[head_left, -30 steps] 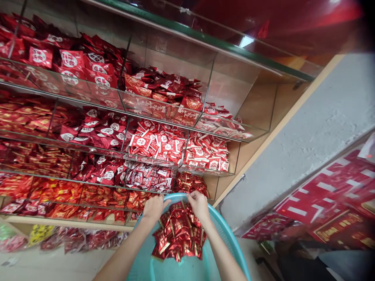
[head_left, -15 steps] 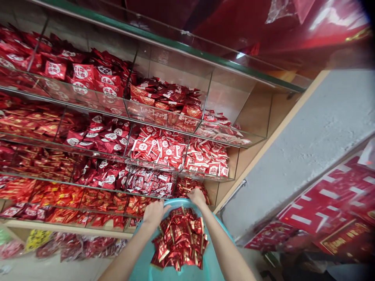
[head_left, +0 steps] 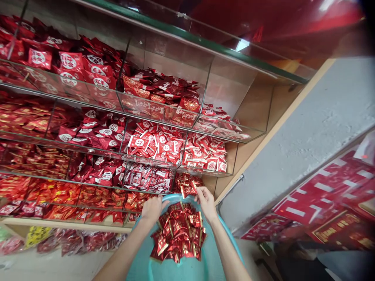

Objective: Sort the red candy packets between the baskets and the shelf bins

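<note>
R hand [head_left: 206, 202] now pinches shiny red-and-gold foil packet [head_left: 188, 190] at fingertips, unseen there 0.5 s ago: transfer prob. underway. L hand [head_left: 152, 210] grips turquoise plastic basket [head_left: 173, 198] by rim, heaped foil packets [head_left: 179, 234] below fingers.

- Right hand [head_left: 206, 202]: had left its half-second-ago place over the lower-right compartment [head_left: 209, 182]; stood a little nearer and to the right, fingertips lifted above the height they had a second ago at the basket rim [head_left: 172, 198].
- Packet [head_left: 188, 190], red and gold, one: had come into the right hand's pinch — held just beyond the rim, before the compartment.
- Glass shelving [head_left: 190, 34]: had shifted up and leftward in view since half a second ago — camera movement.
</note>
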Motion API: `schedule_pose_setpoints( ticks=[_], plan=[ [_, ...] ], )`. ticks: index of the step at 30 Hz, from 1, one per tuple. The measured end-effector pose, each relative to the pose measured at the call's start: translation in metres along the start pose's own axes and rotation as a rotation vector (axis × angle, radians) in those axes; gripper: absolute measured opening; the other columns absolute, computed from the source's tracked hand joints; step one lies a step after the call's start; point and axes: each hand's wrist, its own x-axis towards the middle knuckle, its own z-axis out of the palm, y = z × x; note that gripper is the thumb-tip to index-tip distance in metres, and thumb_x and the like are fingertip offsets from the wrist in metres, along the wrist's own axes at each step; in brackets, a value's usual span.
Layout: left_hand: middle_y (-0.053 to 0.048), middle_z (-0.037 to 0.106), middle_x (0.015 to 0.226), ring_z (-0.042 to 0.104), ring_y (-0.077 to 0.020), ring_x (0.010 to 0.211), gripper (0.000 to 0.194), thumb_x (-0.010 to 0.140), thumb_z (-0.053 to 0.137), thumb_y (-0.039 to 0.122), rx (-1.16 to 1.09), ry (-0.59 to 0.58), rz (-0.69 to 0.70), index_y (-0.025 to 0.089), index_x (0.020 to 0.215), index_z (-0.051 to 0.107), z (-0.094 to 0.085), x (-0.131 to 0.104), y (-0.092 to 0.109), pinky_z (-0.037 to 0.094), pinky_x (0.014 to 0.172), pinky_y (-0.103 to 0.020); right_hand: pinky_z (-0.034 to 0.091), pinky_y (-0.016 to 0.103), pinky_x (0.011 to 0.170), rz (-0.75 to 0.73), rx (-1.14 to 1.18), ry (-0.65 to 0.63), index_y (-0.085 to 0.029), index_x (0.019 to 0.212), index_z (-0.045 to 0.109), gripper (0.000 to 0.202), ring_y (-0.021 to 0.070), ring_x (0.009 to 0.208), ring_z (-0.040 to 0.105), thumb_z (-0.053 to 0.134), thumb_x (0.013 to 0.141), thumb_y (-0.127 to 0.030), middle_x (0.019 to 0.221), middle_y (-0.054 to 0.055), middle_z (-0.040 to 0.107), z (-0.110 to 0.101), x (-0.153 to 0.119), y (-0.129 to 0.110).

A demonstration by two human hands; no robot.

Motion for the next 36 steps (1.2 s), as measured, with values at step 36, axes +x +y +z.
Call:
schedule_pose_setpoints(
  ticks=[36],
  plan=[
    [-0.017, 0.066, 0.084, 0.063, -0.0271, 0.084, 0.057, 0.084, 0.027, 0.055, 0.008, -0.042, 0.002, 0.013, 0.105, 0.058, -0.006, 0.004, 0.002, 0.047, 0.069, -0.034, 0.051, 0.028, 0.054, 0.208, 0.146, 0.242, -0.018, 0.083, 0.051, 0.039, 0.0191, 0.06, 0.065, 0.06, 0.067, -0.053, 0.065, -0.001, 0.062, -0.031, -0.033, 0.036]
  ],
)
